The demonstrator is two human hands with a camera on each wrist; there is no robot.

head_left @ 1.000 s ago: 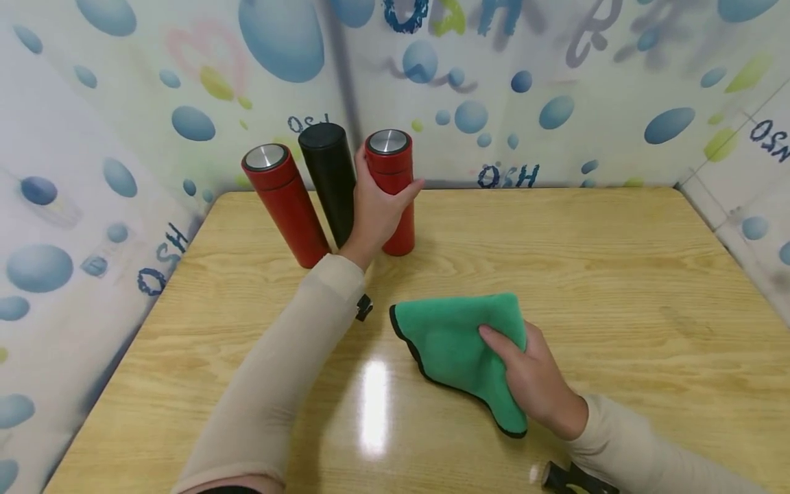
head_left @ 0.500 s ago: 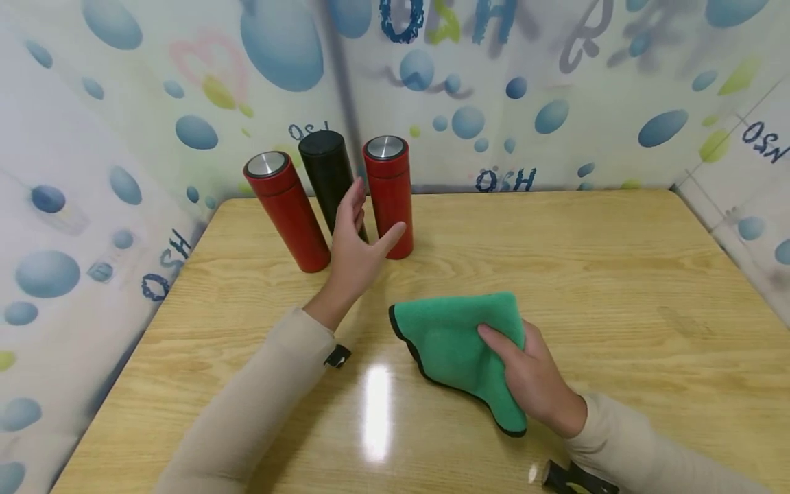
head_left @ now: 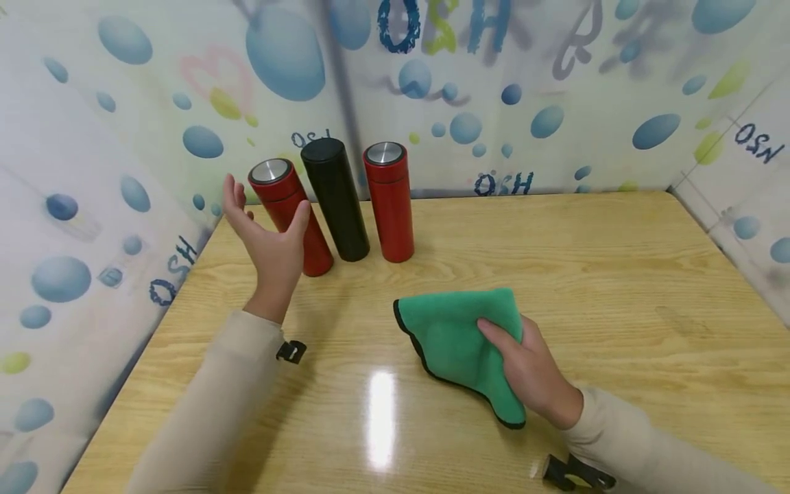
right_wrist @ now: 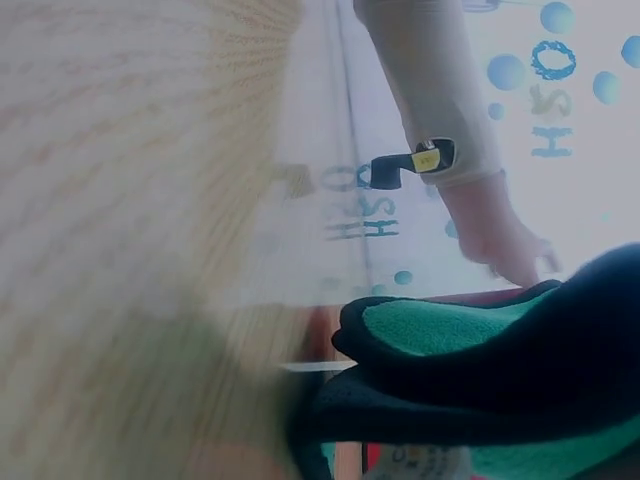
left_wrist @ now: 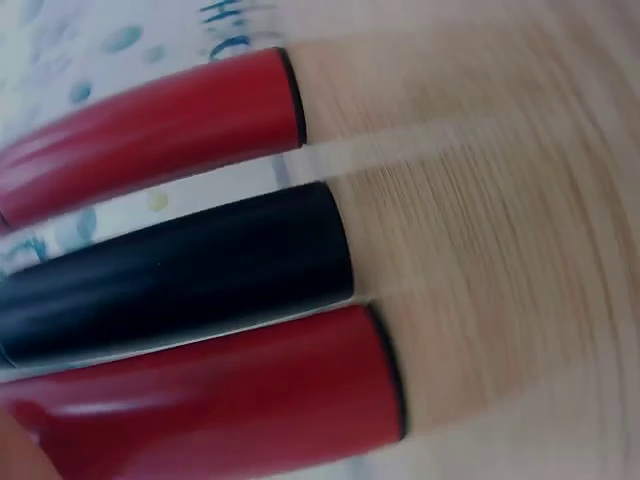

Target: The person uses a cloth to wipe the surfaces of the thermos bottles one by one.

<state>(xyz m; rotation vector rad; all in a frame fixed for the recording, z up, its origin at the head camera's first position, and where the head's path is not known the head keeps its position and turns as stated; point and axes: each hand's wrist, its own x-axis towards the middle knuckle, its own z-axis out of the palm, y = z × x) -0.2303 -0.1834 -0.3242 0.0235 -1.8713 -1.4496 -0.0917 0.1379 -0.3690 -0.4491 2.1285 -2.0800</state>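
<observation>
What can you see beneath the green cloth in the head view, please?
Wooden table shows around the green cloth, which the right hand holds, thumb on top; its other fingertips and whatever else lies beneath are covered.

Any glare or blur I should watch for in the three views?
Head: a bright glare streak on the table, while the green cloth looks fairly crisp; left wrist: soft focus overall, a pale sheen on the lower red bottle; right wrist: hazy and washed out, table blurred.

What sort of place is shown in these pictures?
Perhaps a small recording booth: a wood-grain table with patterned walls on three sides, and a black device at each wrist.
</observation>
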